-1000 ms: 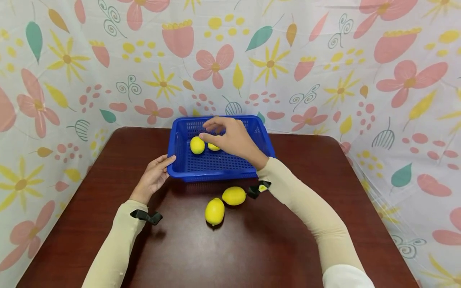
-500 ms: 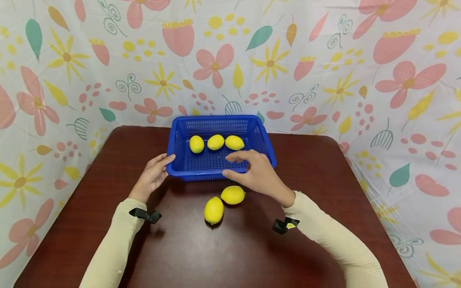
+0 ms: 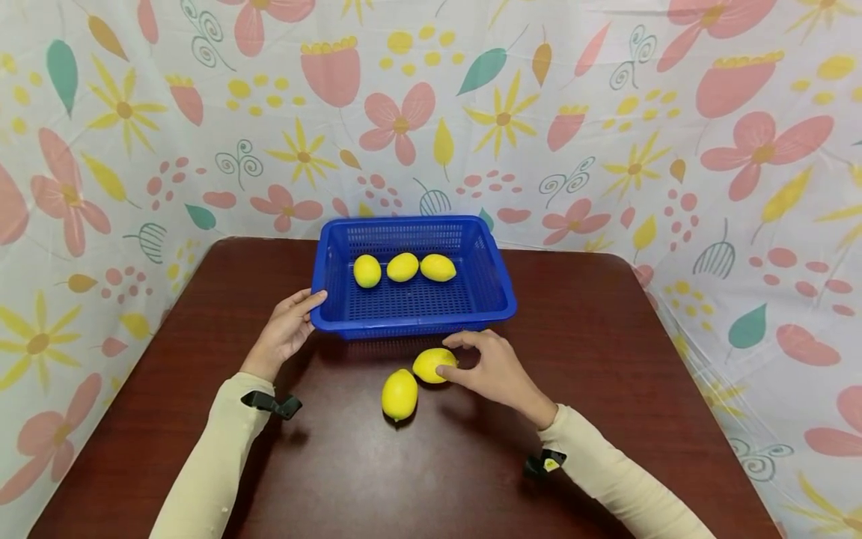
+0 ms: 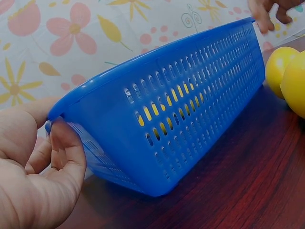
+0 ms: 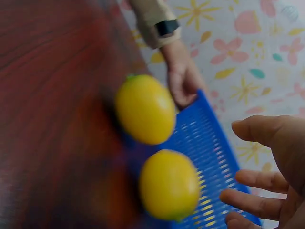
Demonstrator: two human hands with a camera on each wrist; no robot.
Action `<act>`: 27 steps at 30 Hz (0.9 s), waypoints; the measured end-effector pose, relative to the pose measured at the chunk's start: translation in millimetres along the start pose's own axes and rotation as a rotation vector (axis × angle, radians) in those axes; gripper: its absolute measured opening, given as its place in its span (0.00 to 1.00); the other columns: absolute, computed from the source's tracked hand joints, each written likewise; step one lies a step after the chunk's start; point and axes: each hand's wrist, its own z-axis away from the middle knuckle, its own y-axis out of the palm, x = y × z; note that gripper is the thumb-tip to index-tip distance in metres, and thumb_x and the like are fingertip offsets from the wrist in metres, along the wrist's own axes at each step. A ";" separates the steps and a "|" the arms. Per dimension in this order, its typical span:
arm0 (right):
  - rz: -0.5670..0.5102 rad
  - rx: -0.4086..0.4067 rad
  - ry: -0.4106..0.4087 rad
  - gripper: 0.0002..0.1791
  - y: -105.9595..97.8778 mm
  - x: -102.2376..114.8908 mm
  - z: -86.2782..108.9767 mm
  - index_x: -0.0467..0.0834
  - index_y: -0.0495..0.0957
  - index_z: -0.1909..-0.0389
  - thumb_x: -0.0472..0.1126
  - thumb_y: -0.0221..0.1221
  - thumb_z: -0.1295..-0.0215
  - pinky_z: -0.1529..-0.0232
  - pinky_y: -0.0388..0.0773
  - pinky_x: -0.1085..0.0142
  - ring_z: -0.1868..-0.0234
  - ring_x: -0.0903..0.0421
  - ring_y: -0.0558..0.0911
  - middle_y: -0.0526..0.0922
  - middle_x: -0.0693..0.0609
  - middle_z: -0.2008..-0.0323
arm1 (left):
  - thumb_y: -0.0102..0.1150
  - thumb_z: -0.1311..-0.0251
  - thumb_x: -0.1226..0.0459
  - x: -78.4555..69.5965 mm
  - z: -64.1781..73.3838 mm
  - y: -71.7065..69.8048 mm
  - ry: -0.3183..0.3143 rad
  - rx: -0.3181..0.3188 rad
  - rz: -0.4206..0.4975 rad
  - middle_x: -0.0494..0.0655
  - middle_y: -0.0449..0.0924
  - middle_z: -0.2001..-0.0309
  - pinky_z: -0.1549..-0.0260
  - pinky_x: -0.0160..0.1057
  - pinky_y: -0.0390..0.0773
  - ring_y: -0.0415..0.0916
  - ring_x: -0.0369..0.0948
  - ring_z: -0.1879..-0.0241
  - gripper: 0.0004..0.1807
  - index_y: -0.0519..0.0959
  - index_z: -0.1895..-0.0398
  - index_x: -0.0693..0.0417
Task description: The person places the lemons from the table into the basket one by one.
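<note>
My left hand grips the left rim of a blue plastic basket, thumb on top and fingers curled underneath, as the left wrist view shows. Three yellow lemons lie in the basket: a left one, a middle one and a right one. Two more rest on the table in front, a farther lemon and a nearer lemon. Beside the farther one hovers my right hand, thumb and fingers spread. The right wrist view shows a gap between this hand and both lemons.
The dark brown wooden table carries everything. Its back edge meets a floral curtain, which also hangs along both sides. Black straps circle both sleeves, the left strap and the right strap.
My right hand has drawn back from over the basket, toward me and down to the farther table lemon. A third lemon in the basket has come into sight. The left hand stays put.
</note>
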 end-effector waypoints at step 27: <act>0.181 -0.019 -0.001 0.34 46.2 -26.1 -2.6 0.49 0.82 0.42 0.58 0.78 0.49 0.58 0.76 0.60 0.55 0.50 0.77 0.87 0.53 0.49 | 0.61 0.28 0.65 -0.3 0.5 -0.9 -0.003 0.011 -0.012 0.45 0.86 0.58 0.56 0.31 0.84 0.84 0.36 0.61 0.13 0.72 0.47 0.59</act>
